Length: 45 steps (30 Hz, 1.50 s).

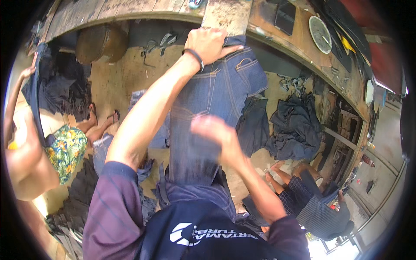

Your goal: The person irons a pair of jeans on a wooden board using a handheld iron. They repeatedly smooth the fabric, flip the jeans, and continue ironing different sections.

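A pair of dark blue jeans [203,99] with light brown stitching hangs down in front of me from the end of a narrow, stained wooden board [227,19]. My left hand [208,45] is closed on the jeans' upper edge where they meet the board, its thumb pointing right. A dark band circles that wrist. Over the middle of the jeans is my right hand [216,132], smeared by motion. Its fingers do not show clearly, and I cannot tell whether it touches the cloth. The lower end of the jeans reaches my lap.
Heaps of dark clothing [297,125] lie on the floor at right, with more piles [56,89] at left. On the curved wooden bench [151,8] are a phone [284,18] and a round dish [320,34]. One person [32,160] sits at left, another [320,208] at lower right.
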Available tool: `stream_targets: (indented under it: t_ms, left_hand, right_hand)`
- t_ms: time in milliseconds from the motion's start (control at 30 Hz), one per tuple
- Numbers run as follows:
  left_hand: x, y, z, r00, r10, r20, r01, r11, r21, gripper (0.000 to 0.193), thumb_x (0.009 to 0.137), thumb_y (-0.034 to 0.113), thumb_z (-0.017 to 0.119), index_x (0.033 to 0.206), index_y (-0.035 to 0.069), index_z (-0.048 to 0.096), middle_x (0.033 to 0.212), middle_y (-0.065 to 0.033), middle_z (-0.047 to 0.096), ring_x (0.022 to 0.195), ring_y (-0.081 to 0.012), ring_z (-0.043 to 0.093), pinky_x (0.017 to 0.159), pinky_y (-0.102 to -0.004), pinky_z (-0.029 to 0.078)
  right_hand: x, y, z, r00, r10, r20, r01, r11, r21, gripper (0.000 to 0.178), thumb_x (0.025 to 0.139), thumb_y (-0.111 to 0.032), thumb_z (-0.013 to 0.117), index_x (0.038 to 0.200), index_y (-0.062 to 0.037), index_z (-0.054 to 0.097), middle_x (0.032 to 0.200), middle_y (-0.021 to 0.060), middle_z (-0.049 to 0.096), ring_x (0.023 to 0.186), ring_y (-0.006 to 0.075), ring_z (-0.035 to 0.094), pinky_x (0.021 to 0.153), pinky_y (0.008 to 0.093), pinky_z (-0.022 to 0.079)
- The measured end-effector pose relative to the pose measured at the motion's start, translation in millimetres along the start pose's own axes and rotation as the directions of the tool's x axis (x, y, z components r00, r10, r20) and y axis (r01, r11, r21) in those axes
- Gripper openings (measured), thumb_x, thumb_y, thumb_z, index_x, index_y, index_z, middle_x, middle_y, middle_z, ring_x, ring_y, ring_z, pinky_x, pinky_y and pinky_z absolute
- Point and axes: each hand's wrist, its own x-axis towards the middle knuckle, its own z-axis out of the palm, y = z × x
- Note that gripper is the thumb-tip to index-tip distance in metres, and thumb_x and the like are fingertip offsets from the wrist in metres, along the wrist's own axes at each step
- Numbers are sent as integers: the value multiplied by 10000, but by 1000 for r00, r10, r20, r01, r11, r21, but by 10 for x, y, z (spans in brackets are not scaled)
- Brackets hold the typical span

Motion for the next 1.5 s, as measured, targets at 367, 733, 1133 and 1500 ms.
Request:
stream_targets:
  t_ms: [367, 733, 1133, 1500]
  left_hand:
    - [-388, 321, -734, 974, 143, -176, -173, 970, -173, 624, 988, 639, 736, 1336, 126, 669, 1569, -192, 523, 1427, -381, 498, 1182, -576, 356]
    - [-1064, 6, -427, 834, 509, 211, -472, 858, -205, 647, 1121, 592, 490, 1730, 400, 385, 1838, -48, 297, 1690, -283, 287, 1374, -656, 125]
    - [-1044, -32, -428, 839, 509, 190, -468, 855, -222, 630, 1124, 563, 500, 1719, 372, 416, 1826, -47, 324, 1686, -276, 297, 1380, -638, 138]
    - [-1274, 303, -588, 980, 187, 70, -182, 981, -69, 646, 1046, 345, 696, 1651, 211, 512, 1815, -168, 298, 1697, -345, 249, 1334, -721, 167]
  right_hand:
    - [-1457, 75, 959, 947, 320, -20, -306, 921, 240, 831, 691, 64, 789, 1508, -30, 670, 1550, 180, 666, 1479, 368, 597, 1270, 488, 431]
    - [191, 16, -81, 999, -25, -47, 19, 993, -114, 775, 751, -261, 960, 1455, -58, 708, 1503, 162, 704, 1436, 339, 646, 1252, 493, 451]
    - [-389, 179, 530, 997, -73, 17, 74, 991, -114, 603, 824, -105, 840, 1418, -61, 740, 1450, 159, 740, 1440, 319, 645, 1256, 512, 445]
    - [97, 549, -32, 696, -90, -712, -350, 824, -446, 744, 767, 103, 811, 1485, 28, 633, 1448, 220, 692, 1394, 400, 638, 1193, 497, 499]
